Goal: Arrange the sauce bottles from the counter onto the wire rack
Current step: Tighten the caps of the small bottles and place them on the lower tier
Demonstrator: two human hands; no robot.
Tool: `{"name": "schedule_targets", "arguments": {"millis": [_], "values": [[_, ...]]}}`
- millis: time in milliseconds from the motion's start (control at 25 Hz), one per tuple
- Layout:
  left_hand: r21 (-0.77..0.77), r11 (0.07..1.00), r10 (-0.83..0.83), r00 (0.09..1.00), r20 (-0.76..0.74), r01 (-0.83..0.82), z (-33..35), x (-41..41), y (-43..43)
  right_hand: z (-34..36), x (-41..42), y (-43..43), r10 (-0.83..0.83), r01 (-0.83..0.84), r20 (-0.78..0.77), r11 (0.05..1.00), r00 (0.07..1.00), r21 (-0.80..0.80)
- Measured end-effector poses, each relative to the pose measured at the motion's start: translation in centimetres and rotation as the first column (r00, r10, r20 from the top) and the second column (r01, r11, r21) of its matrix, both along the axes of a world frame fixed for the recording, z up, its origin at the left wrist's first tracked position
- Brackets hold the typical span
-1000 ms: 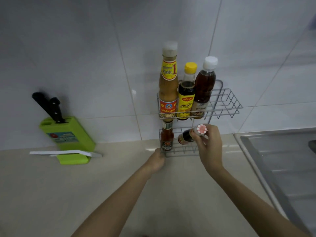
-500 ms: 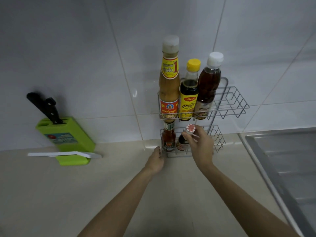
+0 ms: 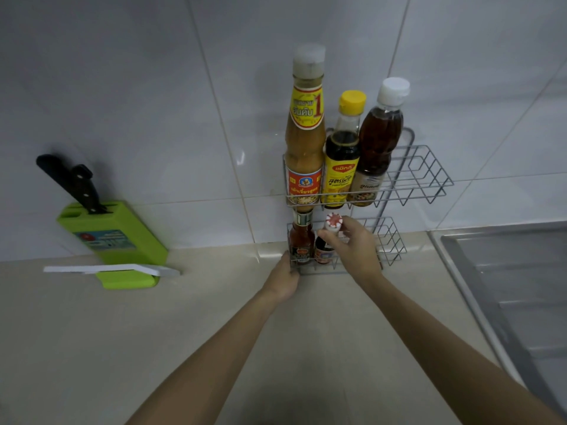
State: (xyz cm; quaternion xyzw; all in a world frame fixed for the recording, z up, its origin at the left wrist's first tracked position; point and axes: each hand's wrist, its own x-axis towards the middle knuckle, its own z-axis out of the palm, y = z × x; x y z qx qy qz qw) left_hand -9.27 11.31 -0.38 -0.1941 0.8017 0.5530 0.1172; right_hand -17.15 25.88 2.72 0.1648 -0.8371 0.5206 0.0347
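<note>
A two-tier wire rack [image 3: 429, 182] stands against the tiled wall. Its upper shelf holds a tall orange sauce bottle [image 3: 305, 148], a dark bottle with a yellow cap [image 3: 342, 161] and a brown bottle with a white cap [image 3: 376, 148]. On the lower shelf a small red sauce bottle [image 3: 300, 243] stands at the left. Beside it is a small dark bottle with a red-and-white cap [image 3: 325, 250], upright, with my right hand [image 3: 352, 250] gripping its neck. My left hand [image 3: 283, 280] holds the rack's lower left front corner.
A green knife block [image 3: 116, 240] with two black-handled knives stands at the left on the beige counter [image 3: 153, 348], with a white flat piece [image 3: 107, 269] in front of it. A steel sink [image 3: 515, 286] lies at the right.
My right hand has carried the small dark bottle from a tilted pose into the lower shelf, upright beside the red bottle. The left hand has stayed on the rack.
</note>
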Motion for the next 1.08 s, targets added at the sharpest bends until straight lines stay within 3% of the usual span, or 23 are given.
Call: {"name": "schedule_targets", "arguments": {"millis": [240, 600, 800, 1080], "values": [[-0.017, 0.999, -0.033, 0.999, 0.027, 0.034, 0.5, 0.0, -0.1, -1.0, 0.1, 0.4, 0.078, -0.078, 0.116, 0.997, 0.99, -0.001], [-0.035, 0.999, -0.033, 0.998, 0.062, 0.035, 0.6, -0.1, -0.2, -0.9, -0.4, 1.2, 0.136, -0.134, 0.001, 0.981, 0.991, 0.14], [-0.052, 0.998, -0.04, 0.998, 0.054, 0.043, 0.3, -0.2, -0.3, -0.3, -1.9, 0.3, 0.109, -0.114, 0.036, 0.974, 0.993, 0.197], [-0.072, 0.997, -0.021, 0.999, 0.027, 0.022, 0.0, -0.5, -0.2, -1.6, -1.3, 1.0, 0.164, -0.167, 0.032, 0.973, 0.986, 0.161]]}}
